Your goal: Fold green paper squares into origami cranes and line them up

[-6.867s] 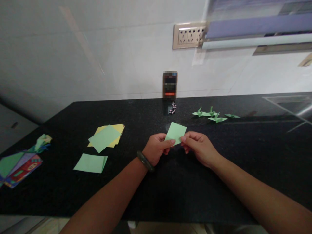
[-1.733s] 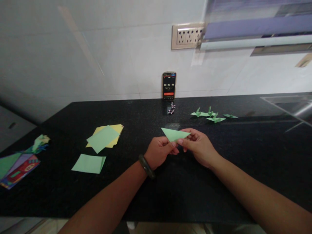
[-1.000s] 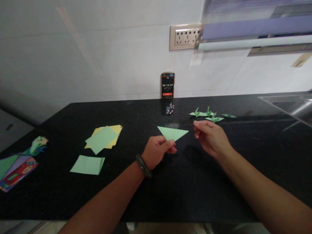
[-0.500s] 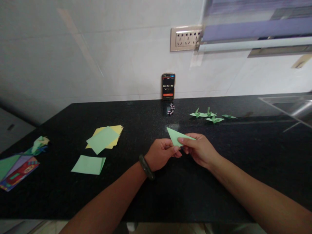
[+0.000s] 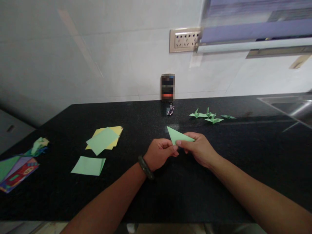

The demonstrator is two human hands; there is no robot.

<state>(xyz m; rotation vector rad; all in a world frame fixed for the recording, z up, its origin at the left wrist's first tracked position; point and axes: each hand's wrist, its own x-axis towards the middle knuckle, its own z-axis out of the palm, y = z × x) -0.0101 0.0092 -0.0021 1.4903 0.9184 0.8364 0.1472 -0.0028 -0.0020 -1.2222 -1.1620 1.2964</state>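
A light green paper folded into a triangle [image 5: 177,135] is held above the black counter [image 5: 151,182] between both hands. My left hand [image 5: 159,154], with a dark bangle on the wrist, pinches the paper's lower corner. My right hand [image 5: 198,149] pinches the same corner from the right, its fingers closed along the triangle's lower edge. The paper's point sticks up and to the left.
A stack of yellow and green sheets [image 5: 104,138] and a single green sheet [image 5: 89,165] lie at the left. Colourful papers [image 5: 17,165] sit at the far left edge. Several folded green cranes [image 5: 209,116] rest at the back right, near a phone [image 5: 168,87] leaning on the wall.
The square sheet became a folded triangle. My right hand let go a second ago, then came back and now pinches the triangle again beside my left hand.
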